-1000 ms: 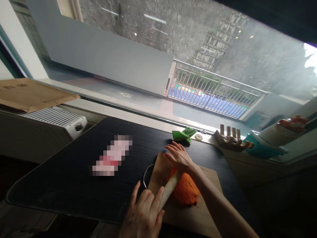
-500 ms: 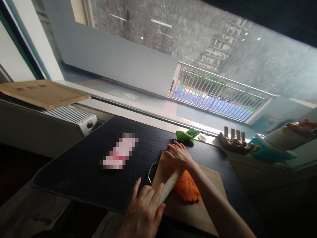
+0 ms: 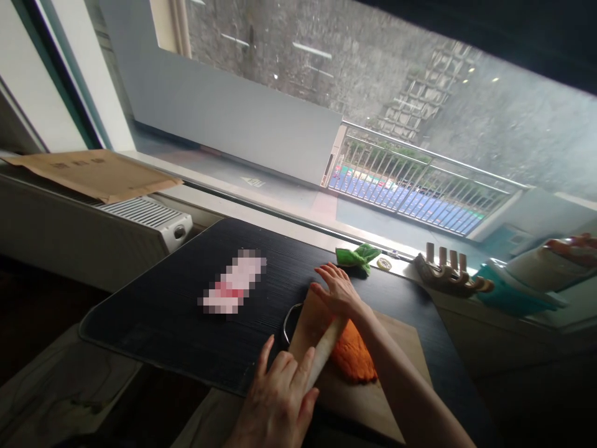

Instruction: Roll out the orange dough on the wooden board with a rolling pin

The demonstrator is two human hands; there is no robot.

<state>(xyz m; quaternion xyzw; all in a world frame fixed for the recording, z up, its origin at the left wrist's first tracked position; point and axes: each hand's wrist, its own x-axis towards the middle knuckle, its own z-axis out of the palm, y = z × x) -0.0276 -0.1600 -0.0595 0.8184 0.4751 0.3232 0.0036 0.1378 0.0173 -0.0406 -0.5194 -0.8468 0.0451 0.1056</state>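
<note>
Black table (image 3: 177, 311), orange dough (image 3: 353, 356), envelope (image 3: 105, 178) with illegible print (image 3: 78, 163)

Your rolling pin (image 3: 324, 351) looks like smooth wood. The orange dough (image 3: 354, 358) looks matt and bumpy. Your board (image 3: 409, 343) is wood too. Your black table (image 3: 163, 311) has fine wood-like lines. The far railing (image 3: 431, 153) is shiny metal, the left envelope (image 3: 102, 174) dull paper.

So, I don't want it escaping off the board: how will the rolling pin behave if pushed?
The rolling pin would likely roll, being long and round. It's probably stiff too: it looks straight between the left hand and right hand.
</note>
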